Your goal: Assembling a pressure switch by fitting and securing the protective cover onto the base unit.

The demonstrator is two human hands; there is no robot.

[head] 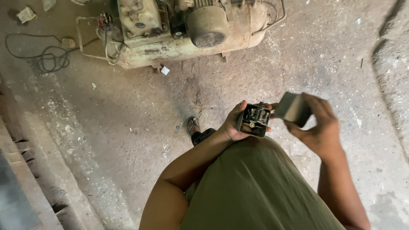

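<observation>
Metal was what we held in both hands as we stood on the dusty concrete floor [106, 127]. Our left hand [233, 123] was wrapped around a small open box [254, 120], with the open side turned up to our eyes, so we could see in. Inside it sat little dark parts, springs and a screw, all packed close together. Our right hand [317, 125] pinched a grey cover [293, 108] between thumb and fingers. We held the cover tilted and just beside the box, near one edge, but we could not tell if the two were touching. Both things were up in front of our green shirt [255, 187], well above the floor. Far ahead on the floor lay a big old machine [183, 30], pale and rusty, with a round motor on it. A black wire [47, 57] lay in loops near its left end. One foot in a sandal [193, 125] showed below the box.
</observation>
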